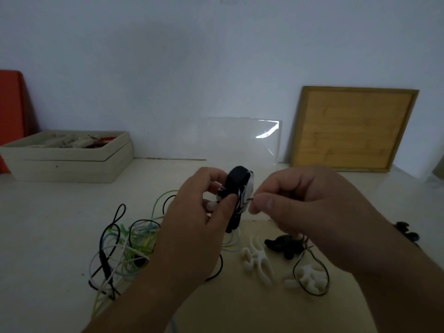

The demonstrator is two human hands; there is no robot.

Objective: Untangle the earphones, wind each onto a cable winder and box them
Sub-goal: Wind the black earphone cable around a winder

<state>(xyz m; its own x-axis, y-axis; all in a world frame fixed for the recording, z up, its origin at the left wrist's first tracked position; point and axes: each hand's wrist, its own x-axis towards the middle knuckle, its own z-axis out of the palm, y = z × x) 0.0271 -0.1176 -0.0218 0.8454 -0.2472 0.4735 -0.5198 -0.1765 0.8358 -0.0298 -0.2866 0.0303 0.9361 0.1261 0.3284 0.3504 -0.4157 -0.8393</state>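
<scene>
Left of the tangled green, white and black earphone cables [120,251], pale tabletop [48,236] lies open; right of them, white plastic cable winders [258,263] obstruct.

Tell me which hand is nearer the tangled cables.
Left. The left hand, holding a winder, is just right of the tangled cables; the right hand, pinching a thin cable, is farther right.

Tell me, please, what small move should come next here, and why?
Probably lay another turn onto the winder: the left hand grips a black winder with cord already wound on it, and the right hand pinches the cable right beside it.
</scene>
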